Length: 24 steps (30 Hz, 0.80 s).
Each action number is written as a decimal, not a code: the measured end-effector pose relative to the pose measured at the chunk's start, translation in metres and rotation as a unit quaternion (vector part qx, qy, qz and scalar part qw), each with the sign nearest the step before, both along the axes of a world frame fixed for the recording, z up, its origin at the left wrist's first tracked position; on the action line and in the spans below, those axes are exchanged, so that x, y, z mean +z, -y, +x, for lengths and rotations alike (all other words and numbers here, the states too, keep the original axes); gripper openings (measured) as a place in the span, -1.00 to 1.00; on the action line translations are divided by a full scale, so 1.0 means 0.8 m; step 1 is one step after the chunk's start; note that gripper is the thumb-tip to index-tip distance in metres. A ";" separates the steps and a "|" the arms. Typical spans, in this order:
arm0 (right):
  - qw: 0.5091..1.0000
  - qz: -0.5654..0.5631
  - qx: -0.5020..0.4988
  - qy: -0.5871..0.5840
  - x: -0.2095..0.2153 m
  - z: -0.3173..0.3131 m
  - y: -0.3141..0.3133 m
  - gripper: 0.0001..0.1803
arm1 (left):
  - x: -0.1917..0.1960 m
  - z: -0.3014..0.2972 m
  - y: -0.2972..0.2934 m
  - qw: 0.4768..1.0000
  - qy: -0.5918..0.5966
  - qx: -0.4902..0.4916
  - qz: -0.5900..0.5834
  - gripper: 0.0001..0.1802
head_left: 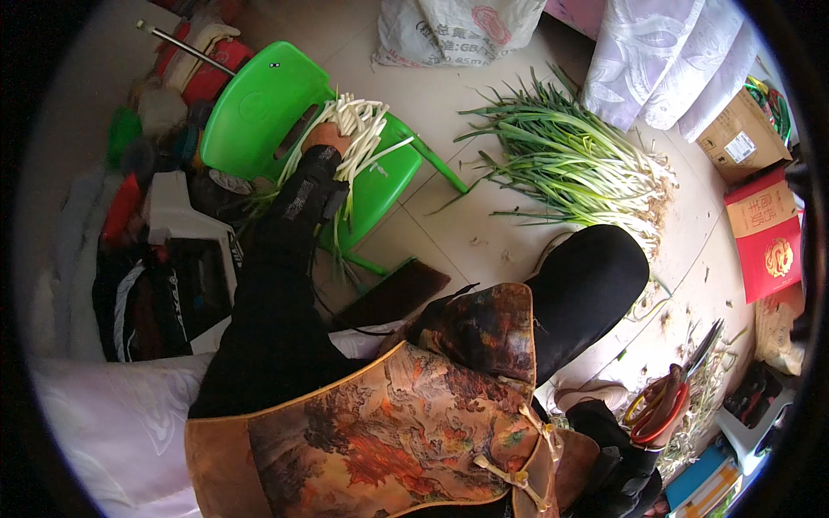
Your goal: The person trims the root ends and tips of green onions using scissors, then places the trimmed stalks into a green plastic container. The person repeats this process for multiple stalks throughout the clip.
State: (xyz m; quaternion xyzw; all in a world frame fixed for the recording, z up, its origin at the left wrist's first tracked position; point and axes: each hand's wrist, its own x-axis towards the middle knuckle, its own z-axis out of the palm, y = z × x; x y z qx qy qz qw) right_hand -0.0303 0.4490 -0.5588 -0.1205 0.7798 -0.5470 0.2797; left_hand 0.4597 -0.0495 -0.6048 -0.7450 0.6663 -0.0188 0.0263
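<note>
Brown patterned garment (389,423) closest; spring onions (368,119) on green chair (255,104).
Left hand (326,136) over their pale stalks, fingers hidden, grip cannot be told. Right hand (665,406), well apart, clamped on red-handled scissors (703,349). Larger leafy pile (561,160) on tiled floor (445,229).
</note>
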 end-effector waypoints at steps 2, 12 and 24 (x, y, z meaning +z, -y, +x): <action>1.000 0.013 -0.012 0.000 0.000 0.001 0.001 -0.74 | -0.005 0.008 0.002 0.999 -0.011 -0.017 -0.033 -0.70; 1.000 0.001 0.005 -0.006 0.003 0.004 0.007 -0.75 | 0.073 0.104 0.010 0.937 -0.160 -0.014 -0.311 -0.72; 0.998 -0.054 0.002 -0.015 0.016 0.021 0.017 -0.79 | 0.175 -0.049 -0.081 0.926 -0.113 -0.226 -0.280 -0.77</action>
